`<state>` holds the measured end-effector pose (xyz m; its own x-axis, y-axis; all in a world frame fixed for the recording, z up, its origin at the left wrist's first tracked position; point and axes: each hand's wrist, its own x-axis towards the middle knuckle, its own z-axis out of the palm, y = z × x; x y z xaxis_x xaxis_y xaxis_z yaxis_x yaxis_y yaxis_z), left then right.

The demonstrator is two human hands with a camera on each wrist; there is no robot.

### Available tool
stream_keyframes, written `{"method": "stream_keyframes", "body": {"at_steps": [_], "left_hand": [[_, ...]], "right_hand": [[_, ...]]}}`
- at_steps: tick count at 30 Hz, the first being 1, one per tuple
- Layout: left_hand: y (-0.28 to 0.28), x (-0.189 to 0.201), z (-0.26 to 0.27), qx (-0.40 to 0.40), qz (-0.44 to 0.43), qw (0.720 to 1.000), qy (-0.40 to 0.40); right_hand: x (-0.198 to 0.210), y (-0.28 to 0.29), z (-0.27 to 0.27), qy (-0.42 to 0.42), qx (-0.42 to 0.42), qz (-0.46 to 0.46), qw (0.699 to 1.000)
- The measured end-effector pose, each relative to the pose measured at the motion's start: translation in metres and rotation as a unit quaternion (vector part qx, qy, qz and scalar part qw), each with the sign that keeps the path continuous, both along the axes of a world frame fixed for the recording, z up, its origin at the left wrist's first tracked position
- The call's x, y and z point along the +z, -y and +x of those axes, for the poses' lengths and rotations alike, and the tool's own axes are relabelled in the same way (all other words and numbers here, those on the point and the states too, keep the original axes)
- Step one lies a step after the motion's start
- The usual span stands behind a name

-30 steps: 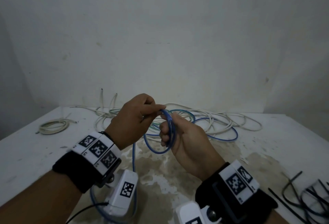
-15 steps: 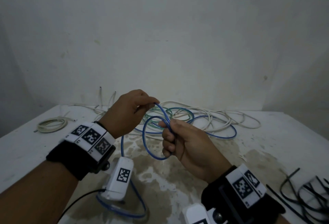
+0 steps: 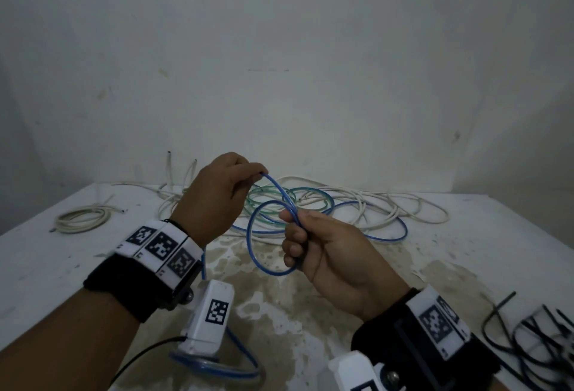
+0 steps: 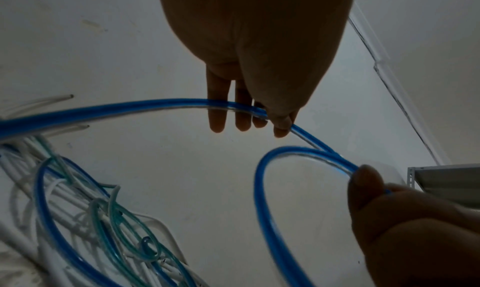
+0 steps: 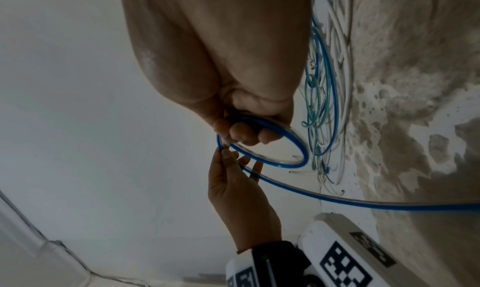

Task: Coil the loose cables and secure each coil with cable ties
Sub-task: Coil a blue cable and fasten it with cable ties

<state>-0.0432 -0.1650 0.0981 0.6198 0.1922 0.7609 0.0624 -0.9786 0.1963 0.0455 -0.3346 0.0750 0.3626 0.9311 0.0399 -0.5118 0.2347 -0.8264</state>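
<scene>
Head view first: the desk (image 3: 466, 251) is a white, stained top that carries everything, with a loose tangle of white cables (image 3: 388, 204) and a green cable (image 3: 292, 201) sprawled along its far side against the wall. A white coil (image 3: 82, 220) lies well apart at the far left, and a scatter of black cable ties (image 3: 534, 334) sits at the near right corner, nearer the right hand than the left.

Above the middle of the desk both hands work the blue cable (image 3: 257, 254). Its free length runs from the left hand down past the left wrist toward the near edge, and another stretch loops on through the far tangle. The right hand (image 3: 335, 254) has its fingers curled round one formed loop, which hangs below and to the left of that grip, roughly upright and facing the person. The left hand (image 3: 217, 195) is raised just up and to the left, pinching the cable between thumb and fingertips; the left wrist view shows the other fingers (image 4: 218, 106) lying straight behind the strand.

Between the two grips a short span of blue cable slopes down to the right, crossing the top of the loop. That is what the next turn hinges on, as I judge it: the left hand would need to swing its strand round and down to the right grip to lay a second loop beside the first. No tie is on this coil yet.
</scene>
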Motion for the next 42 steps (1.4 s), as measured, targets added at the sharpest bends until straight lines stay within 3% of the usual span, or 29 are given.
{"method": "stream_keyframes", "body": {"at_steps": [7, 12, 17, 23, 29, 32, 35, 37, 39, 42], "left_hand": [[0.000, -0.007, 0.000, 0.014, 0.000, 1.000, -0.013], [0.003, -0.024, -0.004, -0.026, -0.060, 0.997, -0.050], [0.005, -0.033, -0.005, -0.074, 0.064, 0.985, -0.145], [0.005, -0.028, -0.008, -0.037, 0.172, 0.961, -0.213], [0.009, -0.028, -0.009, -0.098, 0.227, 0.959, -0.136], [0.012, -0.034, -0.013, -0.120, 0.047, 0.988, -0.082], [0.013, -0.037, -0.012, -0.094, -0.154, 0.983, -0.025], [0.015, -0.032, -0.010, -0.078, -0.269, 0.960, -0.014], [0.021, -0.024, -0.010, -0.093, -0.388, 0.917, 0.000], [0.028, -0.013, -0.012, -0.114, -0.497, 0.860, 0.021]], "right_hand": [[0.006, 0.002, 0.002, -0.047, 0.038, 0.036, 0.998], [0.053, 0.008, 0.036, -0.046, -0.013, 0.070, 0.996], [0.089, 0.011, 0.060, -0.046, -0.030, 0.059, 0.997], [0.098, 0.011, 0.074, -0.054, -0.053, 0.059, 0.995], [0.083, 0.004, 0.088, -0.117, -0.069, 0.057, 0.989], [0.066, 0.000, 0.090, -0.160, -0.103, 0.037, 0.981], [0.050, -0.002, 0.086, -0.171, -0.104, 0.023, 0.980], [0.040, -0.003, 0.085, -0.194, -0.110, 0.029, 0.974], [0.033, -0.003, 0.084, -0.211, -0.123, 0.038, 0.969], [0.029, -0.004, 0.080, -0.205, -0.106, 0.048, 0.972]]}}
